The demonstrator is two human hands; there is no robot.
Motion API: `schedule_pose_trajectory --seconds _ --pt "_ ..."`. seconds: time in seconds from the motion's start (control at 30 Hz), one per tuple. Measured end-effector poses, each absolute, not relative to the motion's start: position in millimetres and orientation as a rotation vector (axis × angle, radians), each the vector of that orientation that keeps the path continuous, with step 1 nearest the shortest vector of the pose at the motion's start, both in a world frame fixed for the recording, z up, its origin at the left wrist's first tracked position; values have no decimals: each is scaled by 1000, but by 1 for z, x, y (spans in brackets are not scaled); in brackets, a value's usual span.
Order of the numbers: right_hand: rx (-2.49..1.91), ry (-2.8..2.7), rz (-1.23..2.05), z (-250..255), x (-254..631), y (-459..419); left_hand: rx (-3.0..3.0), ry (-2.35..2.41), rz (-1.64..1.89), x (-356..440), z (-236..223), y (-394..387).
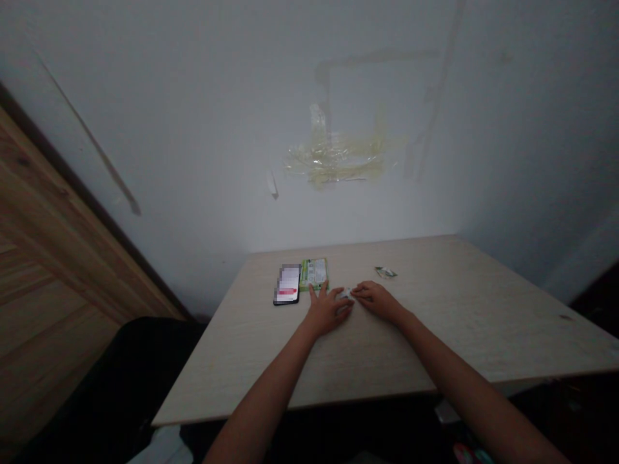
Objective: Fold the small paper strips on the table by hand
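On the pale wooden table [382, 357], a small white piece [346, 293] lies between my two hands; its kind is too small to make out. My left hand [327, 312] rests low over the tabletop, index finger and thumb around the white piece's left side. Its other fingers spread toward a green and white flat packet [314, 272], reaching its near edge. My right hand [376, 299] has its fingers pinched together on the piece's right side. The fingertips partly hide it.
A phone [288, 287] with a lit screen lies left of the packet. Behind my right hand is a small crumpled green and white wrapper [385, 272]. A wall [217, 161] with yellowed tape stands behind the table, and a dark chair-like shape [130, 380] is at the left.
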State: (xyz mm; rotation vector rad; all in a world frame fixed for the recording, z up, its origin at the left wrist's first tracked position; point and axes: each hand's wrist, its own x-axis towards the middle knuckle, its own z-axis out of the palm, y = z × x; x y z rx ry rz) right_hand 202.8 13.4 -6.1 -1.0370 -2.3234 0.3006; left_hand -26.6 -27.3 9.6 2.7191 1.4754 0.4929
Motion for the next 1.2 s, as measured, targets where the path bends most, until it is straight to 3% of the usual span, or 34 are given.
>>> schedule_pose_trajectory --seconds 0.43,1.2 --pt "-1094 -2277 319 -8 201 10 2699 1374 602 -27 11 -27" --pt "-1107 -2286 343 -6 201 10 2687 1653 598 -24 9 -26"
